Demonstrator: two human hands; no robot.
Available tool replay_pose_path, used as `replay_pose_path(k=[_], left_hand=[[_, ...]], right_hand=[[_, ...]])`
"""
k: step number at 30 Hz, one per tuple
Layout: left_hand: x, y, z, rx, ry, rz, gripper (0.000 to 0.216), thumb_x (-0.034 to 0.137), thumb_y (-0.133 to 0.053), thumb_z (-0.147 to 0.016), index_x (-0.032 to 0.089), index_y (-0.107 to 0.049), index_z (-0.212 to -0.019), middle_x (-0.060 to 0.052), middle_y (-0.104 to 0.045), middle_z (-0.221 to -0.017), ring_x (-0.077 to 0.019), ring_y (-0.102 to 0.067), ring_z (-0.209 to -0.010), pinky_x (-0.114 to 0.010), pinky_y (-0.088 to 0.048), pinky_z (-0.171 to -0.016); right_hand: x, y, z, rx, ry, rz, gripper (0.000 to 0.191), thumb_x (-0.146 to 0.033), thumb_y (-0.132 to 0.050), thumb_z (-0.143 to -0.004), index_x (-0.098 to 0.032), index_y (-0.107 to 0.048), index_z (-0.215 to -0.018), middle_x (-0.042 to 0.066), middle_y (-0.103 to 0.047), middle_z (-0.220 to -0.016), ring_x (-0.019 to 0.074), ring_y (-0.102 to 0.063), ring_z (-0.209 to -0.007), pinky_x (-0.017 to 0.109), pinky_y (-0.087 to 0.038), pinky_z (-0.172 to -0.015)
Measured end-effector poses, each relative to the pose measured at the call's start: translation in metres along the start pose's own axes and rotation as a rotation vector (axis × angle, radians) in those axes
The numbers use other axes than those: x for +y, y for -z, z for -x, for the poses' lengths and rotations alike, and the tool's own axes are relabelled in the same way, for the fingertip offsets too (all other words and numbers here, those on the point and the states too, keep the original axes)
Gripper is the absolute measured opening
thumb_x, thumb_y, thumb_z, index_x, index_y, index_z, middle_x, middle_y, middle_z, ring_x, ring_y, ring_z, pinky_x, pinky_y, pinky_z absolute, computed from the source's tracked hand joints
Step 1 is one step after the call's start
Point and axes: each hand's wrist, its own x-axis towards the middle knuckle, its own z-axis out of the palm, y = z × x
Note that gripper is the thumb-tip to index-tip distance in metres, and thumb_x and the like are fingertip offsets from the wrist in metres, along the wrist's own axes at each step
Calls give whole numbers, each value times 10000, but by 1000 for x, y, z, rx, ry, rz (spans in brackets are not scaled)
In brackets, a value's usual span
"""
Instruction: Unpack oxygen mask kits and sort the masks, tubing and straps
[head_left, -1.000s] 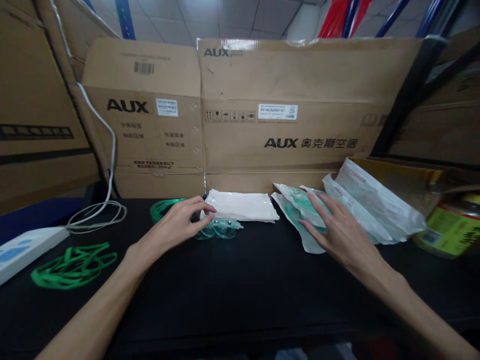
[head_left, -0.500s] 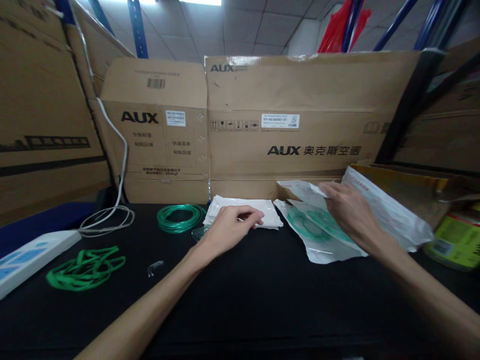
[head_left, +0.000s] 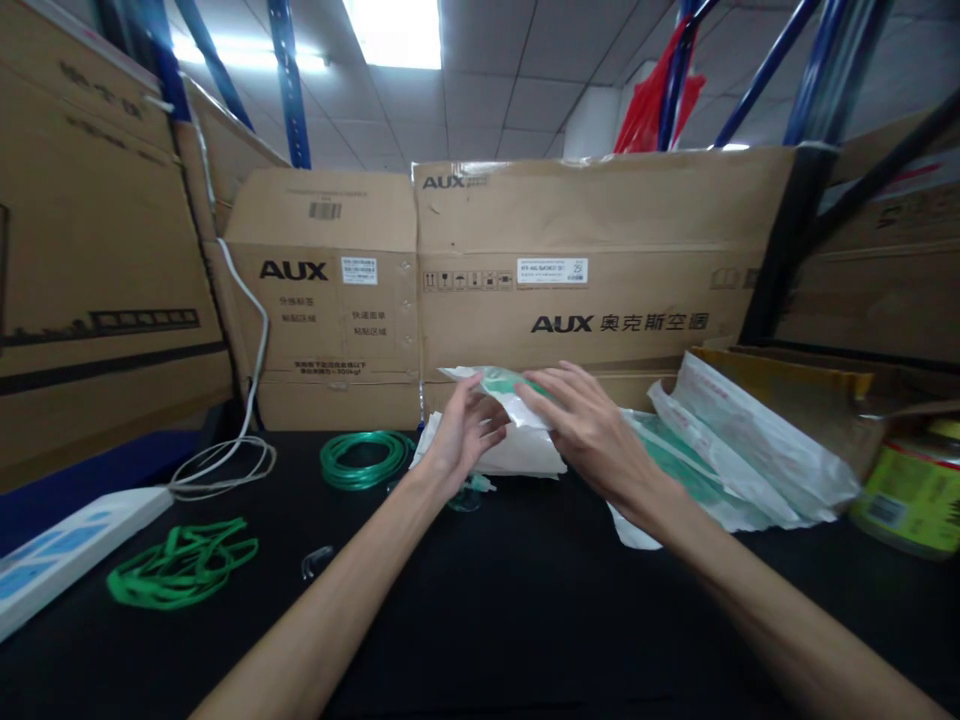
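Your R hand clamped its fingers on a white pkt w/ green contents; L hand fingers curled alongside, grip unclear.

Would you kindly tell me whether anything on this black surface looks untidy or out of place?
Yes, slightly: the green band at the left lies in a loose tangle, unlike the neatly coiled green tubing farther back. I see no spill.
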Motion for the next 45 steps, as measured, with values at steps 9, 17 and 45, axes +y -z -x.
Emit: replay_pose_path(k=[9, 17, 45], left_hand=[[2, 43, -13, 131, -92, 3, 231, 167, -579, -670, 148, -652, -889, -19, -645, -695, -135, -573, -590, -226, -496, -576], [5, 49, -17, 194, -249, -19, 257, 182, -527, -543, 163, -594, -790, -10, -647, -678, -186, -608, -615, -294, -542, -595], [16, 40, -8, 234, -403, 61, 107, 145, -538, -577, 165, -531, -682, 15, -580, -676, -78, -448, -509, -175, -310, -395]], right_hand=[[-21, -34, 19, -15, 0, -395, 435, -144, -589, -926, -135, -580, -1361, 211, -565, -1406, 315, -492, -1357, 573, -417, -1117], [-23, -17, 23, 292, -240, -435, 168, -182, -586, -920, -222, -742, -964, 99, -716, -921, 228, -675, -827, 401, -575, -739], [-21, -47, 35, 110, -556, -442, 256, -239, -553, -968, -202, -778, -1085, 120, -727, -1222, 281, -667, -1165, 512, -536, -1007]])
